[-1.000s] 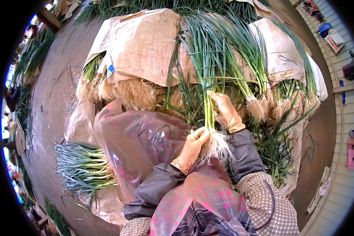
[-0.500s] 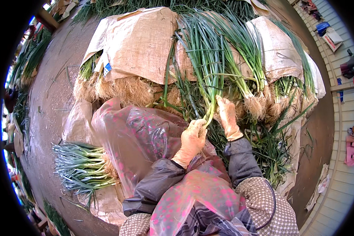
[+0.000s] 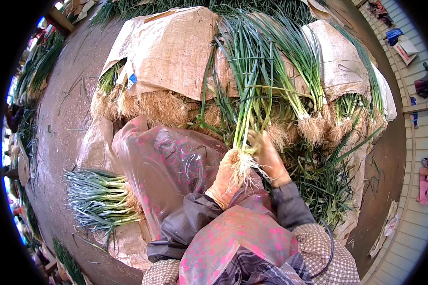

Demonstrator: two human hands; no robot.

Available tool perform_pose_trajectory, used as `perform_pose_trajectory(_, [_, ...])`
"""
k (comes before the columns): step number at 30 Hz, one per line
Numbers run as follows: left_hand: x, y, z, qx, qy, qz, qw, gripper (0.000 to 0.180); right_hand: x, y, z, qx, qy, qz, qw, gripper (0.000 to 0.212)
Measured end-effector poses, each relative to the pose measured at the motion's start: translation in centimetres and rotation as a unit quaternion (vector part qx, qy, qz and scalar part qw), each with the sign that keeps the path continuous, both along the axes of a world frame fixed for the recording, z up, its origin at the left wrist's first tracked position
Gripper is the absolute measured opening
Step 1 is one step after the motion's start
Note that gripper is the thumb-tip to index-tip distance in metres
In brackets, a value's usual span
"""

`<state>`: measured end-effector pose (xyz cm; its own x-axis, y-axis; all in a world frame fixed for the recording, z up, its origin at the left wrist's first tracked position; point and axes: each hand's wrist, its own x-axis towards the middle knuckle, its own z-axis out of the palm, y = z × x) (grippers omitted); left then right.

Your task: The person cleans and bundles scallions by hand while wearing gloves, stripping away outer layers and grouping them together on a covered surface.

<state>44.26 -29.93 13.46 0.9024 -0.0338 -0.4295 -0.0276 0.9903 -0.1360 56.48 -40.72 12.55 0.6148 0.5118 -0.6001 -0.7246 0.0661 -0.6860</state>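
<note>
My left hand (image 3: 226,176), in an orange-tan glove, is closed around the lower end of a few scallions (image 3: 243,126). Their pale stalks rise away from me, and white stringy roots (image 3: 245,166) hang over the glove. Just to the right, my right hand (image 3: 271,159), gloved alike, is beside the stalk bases. Its fingers stretch toward them, somewhat apart; its thumb side is partly hidden. A pale leafy scrap (image 3: 250,150) shows between the two hands.
Rooted scallions lie beyond under tan woven sheets (image 3: 173,52). A neat scallion bundle (image 3: 100,199) rests at left. Loose green leaves (image 3: 321,185) are heaped at right. A pink-dotted plastic apron (image 3: 238,232) covers my lap. White corrugated panels (image 3: 416,156) run along the right.
The left hand has turned, bringing the roots into sight on top. My right hand has moved down toward me along the stalks, and its fingers have loosened.
</note>
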Motion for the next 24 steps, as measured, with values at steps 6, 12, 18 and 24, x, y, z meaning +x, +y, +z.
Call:
perform_pose_trajectory(6, [0.7, -0.8, 1.4, 0.216, 0.125, -0.022, 0.968, 0.020, 4.7, 7.1, -4.0, 0.103, 0.073, -0.039, 0.991, 0.036])
perform_pose_trajectory(12, [-1.3, 0.1, -4.2, 0.109, 0.006, -0.042, 0.993, 0.018, 1.1, 5.7, -3.7, 0.074, 0.097, -0.151, 0.981, 0.027])
perform_pose_trajectory(18, [-1.5, 0.4, -4.0, 0.079, 0.021, 0.030, 0.996, 0.017, -1.6, 2.2, -0.8, 0.101, -0.016, -0.004, 0.995, 0.028])
perform_pose_trajectory(24, [-1.0, 0.5, -5.9, 0.106, 0.057, 0.053, 0.991, 0.016, -3.5, -3.8, 0.5, 0.035, -0.020, 0.079, 0.996, 0.023])
